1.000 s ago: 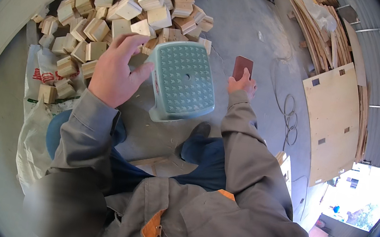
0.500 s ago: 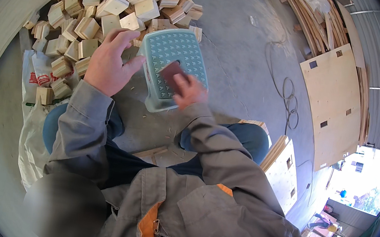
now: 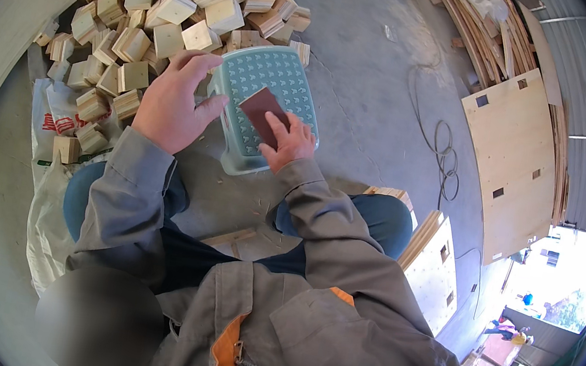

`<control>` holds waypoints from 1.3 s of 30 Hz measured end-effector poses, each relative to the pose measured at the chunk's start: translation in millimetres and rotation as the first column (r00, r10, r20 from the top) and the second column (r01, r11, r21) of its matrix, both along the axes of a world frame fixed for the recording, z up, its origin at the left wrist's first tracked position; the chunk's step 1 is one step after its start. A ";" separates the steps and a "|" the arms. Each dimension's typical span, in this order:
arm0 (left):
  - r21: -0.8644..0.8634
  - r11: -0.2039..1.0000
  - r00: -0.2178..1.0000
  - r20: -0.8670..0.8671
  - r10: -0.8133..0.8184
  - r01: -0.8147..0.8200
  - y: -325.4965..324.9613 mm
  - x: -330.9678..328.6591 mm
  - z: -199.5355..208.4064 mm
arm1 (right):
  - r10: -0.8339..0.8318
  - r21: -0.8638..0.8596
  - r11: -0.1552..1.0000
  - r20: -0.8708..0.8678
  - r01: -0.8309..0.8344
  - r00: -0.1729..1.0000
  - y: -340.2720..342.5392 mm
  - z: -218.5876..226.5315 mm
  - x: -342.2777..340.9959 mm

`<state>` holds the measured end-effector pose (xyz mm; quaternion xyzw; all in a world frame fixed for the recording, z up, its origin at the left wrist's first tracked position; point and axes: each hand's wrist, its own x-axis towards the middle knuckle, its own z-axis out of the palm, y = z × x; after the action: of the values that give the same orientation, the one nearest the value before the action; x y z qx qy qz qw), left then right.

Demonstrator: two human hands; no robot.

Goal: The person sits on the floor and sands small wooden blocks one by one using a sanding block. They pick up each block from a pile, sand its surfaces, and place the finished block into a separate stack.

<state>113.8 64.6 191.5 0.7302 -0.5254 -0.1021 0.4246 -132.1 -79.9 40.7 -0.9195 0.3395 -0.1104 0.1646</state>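
A light-blue plastic step stool (image 3: 273, 64) with a raised pattern on top stands in front of my knees. On it lies a reddish-brown piece of sandpaper (image 3: 261, 107), roughly rectangular. My right hand (image 3: 291, 143) has its fingers on the near right part of this sheet, gripping it against the stool top. At the stool's left edge is my left hand (image 3: 176, 102), holding nothing, its fingers curved and the thumb spread away from them. The left fingertips are close to the stool's rim; whether they touch it I cannot tell.
A heap of small square plywood blocks (image 3: 176, 5) fills the far left. White woven sacking (image 3: 45, 210) lies by my left leg. To the right stand plywood panels with square holes (image 3: 511, 160), and a cable (image 3: 446, 159) runs over the concrete floor. Another panel (image 3: 437, 265) is near my right knee.
The sandpaper, tilted and blurred before, now lies flatter and slightly left on the stool. My right fingers have spread over it. My left hand has shifted a little lower; the stool has moved slightly left.
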 end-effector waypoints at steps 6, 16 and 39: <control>0.040 0.999 1.000 0.026 0.005 -0.006 2.4 7.2 -3.4 | -0.282 -0.014 0.959 -0.018 0.282 0.959 -60.9 -17.9 -11.8; 0.036 0.999 0.999 0.026 -0.035 0.034 -6.3 2.0 -7.7 | -0.237 -0.075 0.968 0.016 0.238 0.971 -67.1 0.5 -13.3; 0.076 0.996 0.999 0.003 -0.053 0.052 -6.7 -0.3 -6.4 | -0.385 -0.039 0.920 0.105 0.391 0.917 -70.8 -11.1 -31.0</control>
<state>113.5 57.9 185.2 0.7320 -0.5411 -0.1313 0.3926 -163.1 -150.7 29.6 -0.8321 0.5034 -0.1946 0.1283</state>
